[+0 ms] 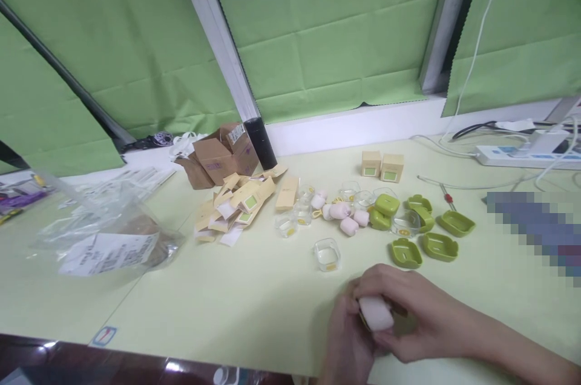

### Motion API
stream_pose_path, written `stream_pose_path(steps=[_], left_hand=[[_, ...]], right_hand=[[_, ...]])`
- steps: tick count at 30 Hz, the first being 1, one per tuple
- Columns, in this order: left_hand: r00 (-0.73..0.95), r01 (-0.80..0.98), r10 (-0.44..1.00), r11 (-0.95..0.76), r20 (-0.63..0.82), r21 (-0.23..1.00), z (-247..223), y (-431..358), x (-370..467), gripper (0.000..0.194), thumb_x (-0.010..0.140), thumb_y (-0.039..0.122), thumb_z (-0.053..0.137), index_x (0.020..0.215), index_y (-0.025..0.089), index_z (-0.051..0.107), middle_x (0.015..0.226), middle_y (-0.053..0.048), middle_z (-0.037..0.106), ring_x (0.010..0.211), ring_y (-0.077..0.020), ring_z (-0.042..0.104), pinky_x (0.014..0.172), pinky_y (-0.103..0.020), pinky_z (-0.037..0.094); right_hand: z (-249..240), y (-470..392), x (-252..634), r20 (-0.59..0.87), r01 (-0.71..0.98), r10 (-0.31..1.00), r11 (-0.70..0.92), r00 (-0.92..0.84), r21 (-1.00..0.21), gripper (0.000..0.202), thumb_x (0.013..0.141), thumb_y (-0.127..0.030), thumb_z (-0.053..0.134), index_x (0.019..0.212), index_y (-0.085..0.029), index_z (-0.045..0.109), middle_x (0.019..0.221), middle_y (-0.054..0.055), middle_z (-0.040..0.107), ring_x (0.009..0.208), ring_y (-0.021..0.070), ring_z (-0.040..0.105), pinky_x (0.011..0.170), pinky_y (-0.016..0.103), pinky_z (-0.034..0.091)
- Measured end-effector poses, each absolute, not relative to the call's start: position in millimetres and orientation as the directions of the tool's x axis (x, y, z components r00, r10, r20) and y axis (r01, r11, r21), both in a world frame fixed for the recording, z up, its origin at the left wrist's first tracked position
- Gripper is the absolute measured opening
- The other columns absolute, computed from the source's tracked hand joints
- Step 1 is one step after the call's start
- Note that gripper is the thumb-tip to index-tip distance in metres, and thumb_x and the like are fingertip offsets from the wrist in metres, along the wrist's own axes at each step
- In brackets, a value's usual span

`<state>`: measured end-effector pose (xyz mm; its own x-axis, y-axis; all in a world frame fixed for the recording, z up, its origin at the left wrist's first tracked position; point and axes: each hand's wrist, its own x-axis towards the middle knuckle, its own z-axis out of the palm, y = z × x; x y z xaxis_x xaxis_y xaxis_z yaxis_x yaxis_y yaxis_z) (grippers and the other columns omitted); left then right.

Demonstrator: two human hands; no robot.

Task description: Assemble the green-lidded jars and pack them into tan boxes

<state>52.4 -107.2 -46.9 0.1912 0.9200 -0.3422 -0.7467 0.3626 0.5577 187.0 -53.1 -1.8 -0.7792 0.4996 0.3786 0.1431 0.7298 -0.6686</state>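
Near the table's front edge, my left hand (347, 336) and my right hand (408, 306) are both closed on a small pale pink rounded case (376, 313). A thin darker edge shows along its lower left side; the rest is hidden by fingers. Just beyond my hands lies a clear plastic case (327, 253) with a yellow mark. Several green plastic case shells (406, 253) are spread to the right of it. Behind, several pale pink rounded pieces (349, 226) lie together, with more clear cases (286, 225) around them.
Flattened kraft boxes (240, 203) are piled left of centre, before an open cardboard box (227, 155) and a black cylinder (261, 143). Two small kraft boxes (391, 167) stand at the back. A plastic bag (113, 240) lies left; a power strip (499, 156) and red-handled tool (448, 197) are right.
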Motion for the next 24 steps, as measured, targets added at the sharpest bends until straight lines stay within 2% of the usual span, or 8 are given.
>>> stream_pose_path(steps=[2,4,6,9,12,14,18,24], left_hand=[[0.21,-0.746,0.933,0.346,-0.292,0.57,-46,-109,48,0.043,0.062,0.049,0.064,0.09,0.02,0.048,0.078,-0.002,0.06,0.047,-0.0062,0.045,0.042,-0.018,0.022],[0.197,-0.729,0.953,0.299,-0.23,0.616,-45,-111,45,0.042,0.064,0.043,0.069,0.093,0.023,0.045,0.083,0.0,0.06,0.04,-0.0013,0.039,0.039,-0.016,0.019],[0.183,-0.679,0.964,0.265,-0.192,0.684,-43,-111,45,0.041,0.065,0.039,0.072,0.093,0.023,0.044,0.083,0.002,0.058,0.04,-0.0013,0.042,0.038,-0.015,0.026],[0.065,-0.594,0.982,0.182,-0.178,0.784,-42,-109,47,0.044,0.072,0.047,0.065,0.101,0.023,0.043,0.078,0.001,0.058,0.051,-0.0094,0.054,0.044,-0.021,0.042],[-0.053,-0.521,0.99,0.087,-0.134,0.849,-44,-108,49,0.05,0.071,0.05,0.065,0.105,0.022,0.042,0.072,0.001,0.058,0.06,-0.0121,0.056,0.048,-0.021,0.042],[-0.034,-0.47,0.994,0.073,-0.101,0.879,-48,-110,50,0.045,0.071,0.048,0.067,0.097,0.021,0.043,0.064,0.003,0.055,0.053,-0.0092,0.051,0.045,-0.018,0.037],[0.012,-0.427,0.997,0.074,-0.077,0.901,-52,-114,50,0.037,0.075,0.047,0.063,0.086,0.02,0.04,0.061,0.006,0.051,0.048,-0.0058,0.044,0.045,-0.018,0.032],[0.065,-0.409,0.998,0.034,-0.008,0.912,-53,-114,47,0.034,0.073,0.042,0.066,0.085,0.019,0.043,0.065,0.005,0.048,0.05,-0.0051,0.039,0.048,-0.02,0.027]], right_hand=[[6,-48,193,0.344,0.158,0.548,0.674,-0.763,-0.722,0.056,0.062,-0.003,0.059,0.113,-0.025,0.05,0.108,0.005,0.057,0.1,0.0187,0.055,0.082,0.03,0.048],[11,-42,198,0.317,0.162,0.563,0.642,-0.764,-0.75,0.048,0.07,-0.005,0.059,0.113,-0.026,0.053,0.109,0.005,0.056,0.102,0.0189,0.055,0.084,0.032,0.048],[12,-38,200,0.29,0.142,0.542,0.62,-0.788,-0.771,0.033,0.077,-0.011,0.06,0.107,-0.026,0.057,0.102,0.005,0.058,0.096,0.018,0.058,0.082,0.032,0.049],[6,-35,199,0.291,0.126,0.54,0.607,-0.79,-0.784,0.016,0.083,-0.023,0.06,0.099,-0.022,0.059,0.093,0.005,0.059,0.087,0.0174,0.059,0.076,0.032,0.05],[-1,-35,196,0.302,0.146,0.567,0.611,-0.767,-0.778,0.007,0.086,-0.024,0.056,0.093,-0.022,0.056,0.09,0.004,0.056,0.08,0.0156,0.057,0.07,0.029,0.05],[-3,-37,195,0.295,0.167,0.559,0.631,-0.775,-0.757,0.008,0.083,-0.018,0.058,0.088,-0.022,0.054,0.087,0.003,0.054,0.077,0.0144,0.055,0.067,0.026,0.048],[-5,-40,194,0.273,0.224,0.551,0.671,-0.788,-0.707,0.024,0.066,-0.002,0.057,0.076,-0.021,0.049,0.078,-0.002,0.049,0.069,0.0122,0.051,0.06,0.023,0.042],[-12,-43,191,0.336,0.221,0.532,0.731,-0.777,-0.646,0.028,0.054,-0.001,0.052,0.069,-0.022,0.042,0.07,-0.004,0.045,0.065,0.0129,0.046,0.055,0.022,0.034]])
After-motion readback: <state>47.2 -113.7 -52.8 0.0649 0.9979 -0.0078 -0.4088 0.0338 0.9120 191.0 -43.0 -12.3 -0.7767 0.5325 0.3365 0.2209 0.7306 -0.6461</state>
